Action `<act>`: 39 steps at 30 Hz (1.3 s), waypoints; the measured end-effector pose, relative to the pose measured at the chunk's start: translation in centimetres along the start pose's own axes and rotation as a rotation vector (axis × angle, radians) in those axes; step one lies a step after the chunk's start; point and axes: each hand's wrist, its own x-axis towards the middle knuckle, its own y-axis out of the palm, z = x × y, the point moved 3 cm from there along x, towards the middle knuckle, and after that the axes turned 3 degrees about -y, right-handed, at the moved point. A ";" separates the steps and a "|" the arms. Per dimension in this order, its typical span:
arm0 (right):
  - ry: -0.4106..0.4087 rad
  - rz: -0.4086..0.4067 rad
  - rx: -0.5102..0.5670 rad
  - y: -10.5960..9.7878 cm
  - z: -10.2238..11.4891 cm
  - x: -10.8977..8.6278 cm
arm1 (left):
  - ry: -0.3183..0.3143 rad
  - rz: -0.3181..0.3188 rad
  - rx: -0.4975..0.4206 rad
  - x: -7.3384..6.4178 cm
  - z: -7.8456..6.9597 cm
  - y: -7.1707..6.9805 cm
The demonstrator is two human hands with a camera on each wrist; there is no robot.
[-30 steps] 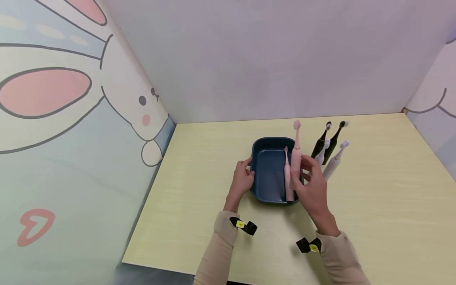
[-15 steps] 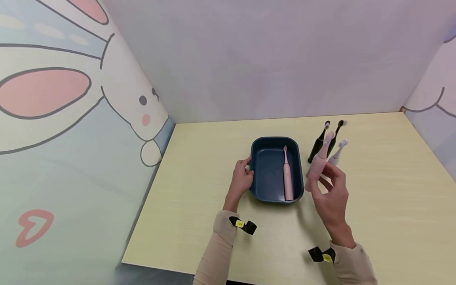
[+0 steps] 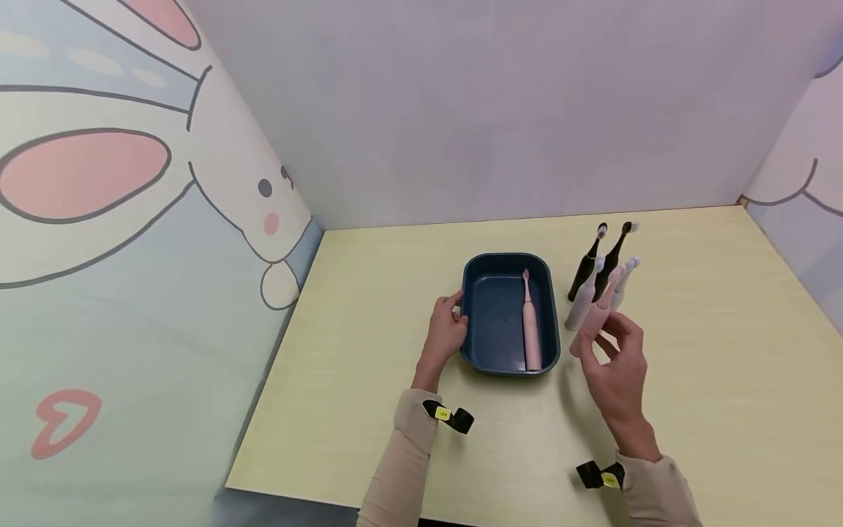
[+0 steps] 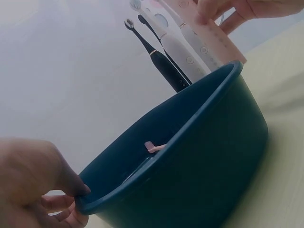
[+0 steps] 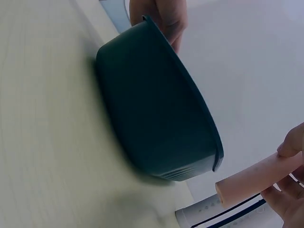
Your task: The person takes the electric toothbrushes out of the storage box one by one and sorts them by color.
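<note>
My left hand (image 3: 445,328) pinches the left rim of a dark blue plastic basin (image 3: 487,366); in the left wrist view the thumb curls over the rim. A pink electric toothbrush (image 3: 531,337) lies inside along the basin's right side, head toward the back. My right hand (image 3: 617,362) holds a second pink electric toothbrush (image 3: 593,322) by its handle, between thumb and fingers, tilted with its head up. Its lower end (image 5: 232,190) is just right of the basin. Right behind it stand two white electric toothbrushes (image 3: 580,307) and two black electric toothbrushes (image 3: 583,275).
The pale wooden table (image 3: 356,351) reaches back to a plain light wall (image 3: 500,117). At the left, a wall with a painted rabbit (image 3: 224,161) borders the table. Black straps (image 3: 451,416) with yellow tags sit at both wrists.
My right hand has carried the pink toothbrush from over the basin's right side out to the right, then lowered it beside the standing toothbrushes. The left hand has stayed on the rim.
</note>
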 end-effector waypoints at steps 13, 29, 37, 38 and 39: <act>0.079 0.061 -0.065 0.5 -2.7 -0.4 | 0.010 -0.002 -0.001 0.0 -0.1 0.0; 0.107 0.160 -0.167 0.8 -3.9 -0.6 | 0.018 -0.003 0.022 -0.1 -0.4 0.2; 0.101 0.182 -0.169 0.8 -4.1 -0.4 | 0.013 -0.009 0.016 -0.1 -0.3 0.2; 0.100 0.184 -0.169 0.8 -4.1 -0.4 | 0.014 -0.009 0.013 -0.1 -0.2 0.2; 0.099 0.186 -0.170 0.8 -4.1 -0.5 | 0.015 -0.008 0.011 -0.1 -0.2 0.2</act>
